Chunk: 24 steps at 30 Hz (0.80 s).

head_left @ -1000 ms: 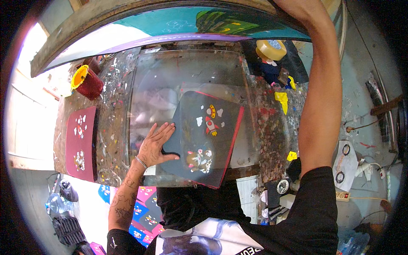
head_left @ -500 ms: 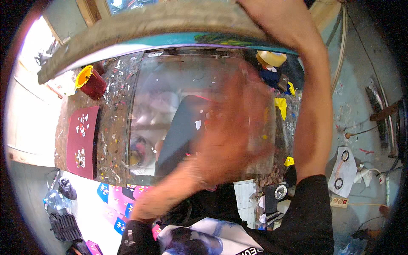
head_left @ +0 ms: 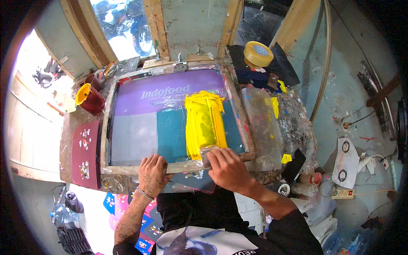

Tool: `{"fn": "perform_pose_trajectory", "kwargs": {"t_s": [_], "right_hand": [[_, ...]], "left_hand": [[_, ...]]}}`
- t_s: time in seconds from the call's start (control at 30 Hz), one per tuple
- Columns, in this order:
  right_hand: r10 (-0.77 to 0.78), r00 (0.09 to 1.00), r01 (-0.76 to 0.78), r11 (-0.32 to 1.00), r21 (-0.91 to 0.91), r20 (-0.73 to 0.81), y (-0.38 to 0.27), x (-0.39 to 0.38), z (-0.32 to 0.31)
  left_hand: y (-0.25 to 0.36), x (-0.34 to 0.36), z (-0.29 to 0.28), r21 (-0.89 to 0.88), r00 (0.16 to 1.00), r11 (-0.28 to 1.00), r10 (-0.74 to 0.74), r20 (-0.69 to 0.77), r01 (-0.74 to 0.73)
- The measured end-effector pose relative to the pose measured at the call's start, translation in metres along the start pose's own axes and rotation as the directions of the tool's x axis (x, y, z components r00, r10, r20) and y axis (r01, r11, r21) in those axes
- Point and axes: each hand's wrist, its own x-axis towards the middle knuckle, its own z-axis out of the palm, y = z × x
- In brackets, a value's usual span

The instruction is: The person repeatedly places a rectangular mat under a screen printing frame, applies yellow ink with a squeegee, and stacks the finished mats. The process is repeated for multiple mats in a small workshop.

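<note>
Directly in front of both hands, a wooden frame (head_left: 123,170) lies flat on the tabletop (head_left: 293,114), its mesh (head_left: 134,136) coloured purple, grey and teal. The left hand (head_left: 153,175) has its fingers curled over the frame's near bar. To its right, the right hand (head_left: 231,171) grasps a small brownish block (head_left: 208,156), just beside that bar, at the near end of a thick band of yellow ink (head_left: 205,123) reaching away from the hand across the mesh. Between the hands, a dark sheet (head_left: 193,185) juts from under the near bar. Left of the left hand lies a maroon sheet (head_left: 86,155) with small prints; beyond it stands a red cup (head_left: 92,101) with a yellow rim. Right of the frame, beyond the right hand, is clear plastic (head_left: 258,127), and farther off a roll of tape (head_left: 258,54).
</note>
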Motion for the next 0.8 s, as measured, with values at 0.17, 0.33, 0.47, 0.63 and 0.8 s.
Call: {"fn": "perform_pose_trajectory", "kwargs": {"t_s": [0.17,0.33,0.47,0.63,0.8], "right_hand": [[0.042,0.978,-0.045,0.999,0.006,0.204,0.018,0.034,-0.002],[0.061,0.962,-0.073,0.997,0.034,0.266,0.032,0.061,-0.007],[0.043,0.945,-0.04,0.999,-0.014,0.326,0.013,0.037,-0.015],[0.077,0.954,-0.103,0.992,0.075,0.291,-0.013,0.006,-0.026],[0.247,0.969,-0.247,0.969,0.022,0.008,0.029,-0.04,-0.066]], "left_hand": [[-0.004,0.001,0.01,-0.011,1.0,1.0,0.016,0.018,-0.016],[-0.004,0.0,0.006,-0.003,1.0,1.0,0.027,-0.002,-0.027],[-0.003,-0.001,0.004,-0.013,1.0,1.0,0.011,0.003,-0.011],[-0.008,-0.001,0.004,-0.031,1.0,0.999,0.03,-0.007,-0.03],[-0.004,0.006,0.005,-0.018,0.997,0.998,0.058,-0.055,-0.059]]}}
